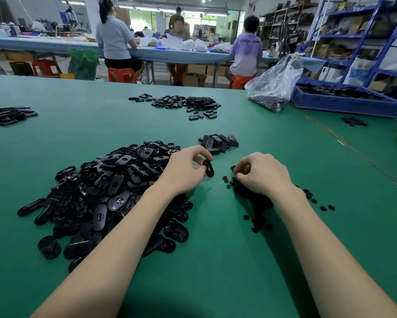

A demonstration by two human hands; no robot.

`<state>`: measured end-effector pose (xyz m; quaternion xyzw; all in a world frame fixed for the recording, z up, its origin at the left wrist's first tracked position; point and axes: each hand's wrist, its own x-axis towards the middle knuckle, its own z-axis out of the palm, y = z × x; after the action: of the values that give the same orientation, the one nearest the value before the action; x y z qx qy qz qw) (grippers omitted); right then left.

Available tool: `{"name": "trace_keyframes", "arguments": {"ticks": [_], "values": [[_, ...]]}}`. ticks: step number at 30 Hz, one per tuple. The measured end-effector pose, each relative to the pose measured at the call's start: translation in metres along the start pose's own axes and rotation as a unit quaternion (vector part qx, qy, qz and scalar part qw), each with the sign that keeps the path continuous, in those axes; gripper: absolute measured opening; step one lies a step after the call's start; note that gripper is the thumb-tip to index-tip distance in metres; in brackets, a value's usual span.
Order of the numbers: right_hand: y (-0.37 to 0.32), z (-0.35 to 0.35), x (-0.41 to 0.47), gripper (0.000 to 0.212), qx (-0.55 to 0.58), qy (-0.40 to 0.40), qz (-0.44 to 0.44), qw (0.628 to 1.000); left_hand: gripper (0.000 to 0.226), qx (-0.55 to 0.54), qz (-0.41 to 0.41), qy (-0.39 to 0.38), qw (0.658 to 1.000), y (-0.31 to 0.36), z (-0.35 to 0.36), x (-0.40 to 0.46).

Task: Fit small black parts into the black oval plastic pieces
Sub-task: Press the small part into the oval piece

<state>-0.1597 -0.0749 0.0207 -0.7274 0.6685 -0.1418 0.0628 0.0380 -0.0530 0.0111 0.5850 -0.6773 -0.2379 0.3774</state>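
The left hand [185, 171] pinches one black oval piece [208, 168] above the green bench [215, 260], beside the big heap of oval pieces [105, 191]. The right hand [263, 174] has its fingers curled down on the small black parts [252, 198]; whether it grips one cannot be told.

The single head view looked forward and steeply down from above the person's forearms onto the green table [78, 138], close to the nearest heaps, its wide lens bowing the near edge; farther off it faced a workshop bench [43, 43] and blue shelving [376, 31]
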Motion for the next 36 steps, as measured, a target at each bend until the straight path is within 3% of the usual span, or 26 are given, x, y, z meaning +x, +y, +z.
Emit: {"name": "trace_keyframes", "arguments": {"ticks": [6,8,11,13,22,36], "values": [[0.002,0.002,0.002,0.012,0.039,0.011,-0.003,0.999,0.02,-0.091,-0.047,0.002,0.995,0.001,0.001,-0.001],[0.002,0.001,0.003,0.012,0.135,-0.008,-0.009,0.991,0.02,-0.121,-0.058,0.001,0.991,0.002,0.001,-0.001],[-0.003,-0.003,0.001,0.011,0.32,-0.051,-0.015,0.946,0.019,-0.164,-0.069,-0.003,0.984,0.003,0.002,0.0],[-0.006,-0.005,0.0,0.008,0.368,-0.069,-0.02,0.927,0.02,-0.193,-0.075,-0.007,0.978,0.003,0.003,0.001],[-0.007,-0.008,0.001,0.006,0.419,-0.073,0.0,0.905,0.025,-0.333,-0.105,-0.034,0.937,0.005,0.002,0.001],[-0.01,-0.011,0.0,0.01,0.437,-0.095,0.028,0.894,0.026,-0.336,-0.097,-0.049,0.936,0.008,0.003,-0.002]]}}
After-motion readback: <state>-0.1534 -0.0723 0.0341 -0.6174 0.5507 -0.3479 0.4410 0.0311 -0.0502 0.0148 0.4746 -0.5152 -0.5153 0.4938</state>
